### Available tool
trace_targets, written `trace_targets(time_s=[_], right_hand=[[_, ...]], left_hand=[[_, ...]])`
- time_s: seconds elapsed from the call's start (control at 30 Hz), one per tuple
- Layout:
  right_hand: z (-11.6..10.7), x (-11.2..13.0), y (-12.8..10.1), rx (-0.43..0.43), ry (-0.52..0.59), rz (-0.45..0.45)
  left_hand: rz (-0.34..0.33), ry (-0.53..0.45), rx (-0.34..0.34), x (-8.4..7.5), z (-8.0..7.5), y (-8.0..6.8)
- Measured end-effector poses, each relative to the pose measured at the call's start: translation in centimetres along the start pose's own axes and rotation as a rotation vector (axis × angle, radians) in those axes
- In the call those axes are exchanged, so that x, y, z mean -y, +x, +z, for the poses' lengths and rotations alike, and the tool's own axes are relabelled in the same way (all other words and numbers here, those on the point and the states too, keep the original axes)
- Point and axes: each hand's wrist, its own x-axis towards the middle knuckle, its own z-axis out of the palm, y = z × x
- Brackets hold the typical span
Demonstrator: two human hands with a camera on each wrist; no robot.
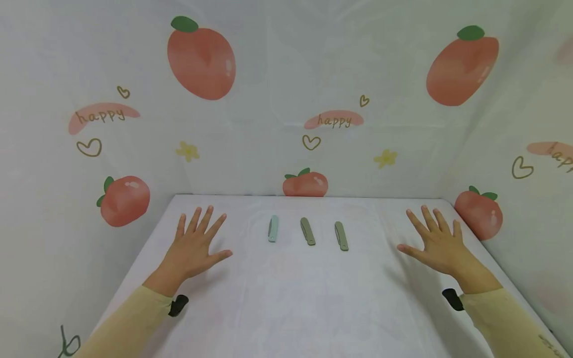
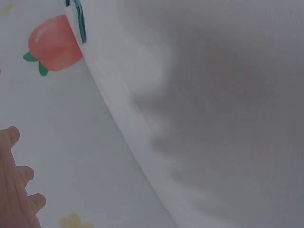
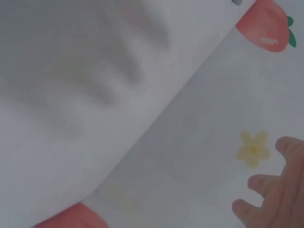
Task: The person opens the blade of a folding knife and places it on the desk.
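Three small folded pocket knives lie spaced in a row towards the back of the white table: a pale teal knife, an olive green knife in the middle and another olive green knife on the right. To the left of the row, my left hand is held with fingers spread, its shadow falling on the table. My right hand is likewise spread, right of the row. Neither hand touches a knife. In the left wrist view, fingertips show at the lower left; in the right wrist view, fingertips appear at the lower right.
The table has a white covering. Behind it and along its sides hangs a white cloth printed with red fruit, hearts, flowers and "happy". A black strap piece shows at the left wrist and a similar black piece at the right.
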Motion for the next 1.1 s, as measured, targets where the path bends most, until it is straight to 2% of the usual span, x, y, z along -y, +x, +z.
trace_targets(time_s=[0.3,0.6,0.9,1.1], right_hand=[[-0.2,0.5,0.4,-0.010,0.074,-0.004],[-0.1,1.2,0.8,-0.027,0.118,-0.018],[0.1,2.7,1.9,-0.035,0.148,-0.035],[0.6,3.6,3.0,-0.072,0.193,-0.072]], left_hand=[[0.015,-0.025,-0.022,-1.4,-0.2,0.5],[0.030,-0.047,-0.038,-2.7,0.3,1.3],[0.121,-0.106,-0.109,-4.6,0.6,2.8],[0.176,-0.158,-0.153,-5.5,1.4,3.5]])
